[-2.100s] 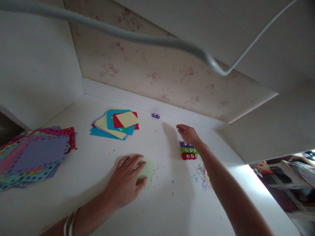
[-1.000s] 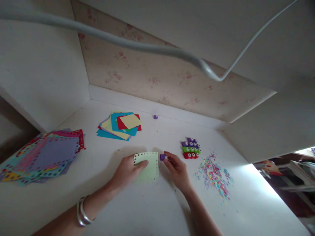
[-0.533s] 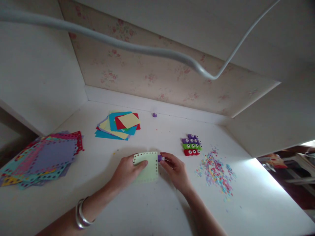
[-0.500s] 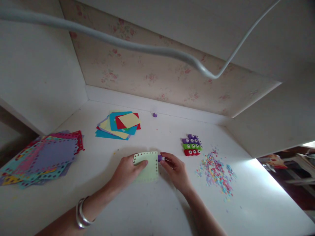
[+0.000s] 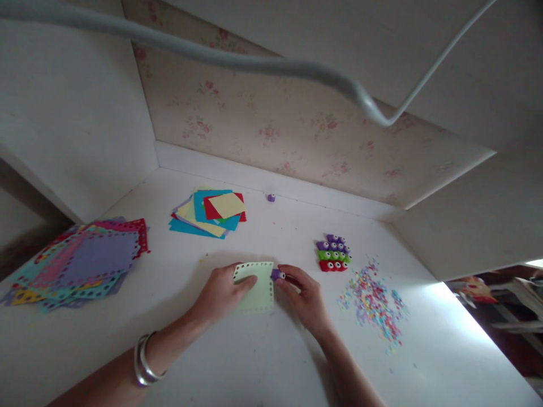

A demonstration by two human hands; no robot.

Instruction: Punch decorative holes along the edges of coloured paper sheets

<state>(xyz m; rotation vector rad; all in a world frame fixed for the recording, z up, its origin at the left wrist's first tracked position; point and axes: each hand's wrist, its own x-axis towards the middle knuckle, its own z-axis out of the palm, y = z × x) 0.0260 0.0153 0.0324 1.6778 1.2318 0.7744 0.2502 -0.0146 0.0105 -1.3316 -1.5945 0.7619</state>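
Observation:
A pale green paper point(image 5: 261, 291) with small holes punched along its top and right edges is held by my left hand point(image 5: 227, 289), thumb on top and fingers behind it. Between the thumb and fingers of my right hand point(image 5: 303, 291) is a small purple punch point(image 5: 277, 275) with a white eye-like spot, at the paper's upper right edge. Whether the punch still overlaps the edge is too small to tell.
Punched coloured sheets point(image 5: 99, 257) lie at the left, and plain coloured paper point(image 5: 227, 206) behind my left hand. Another purple punch point(image 5: 271, 198) stands near the wall. Purple, green and red punches point(image 5: 333, 254) sit right, beside scattered confetti point(image 5: 377, 299).
The view has shifted slightly. The purple punch has turned a little in my right hand, at the paper's right edge. My left hand keeps its hold on the paper.

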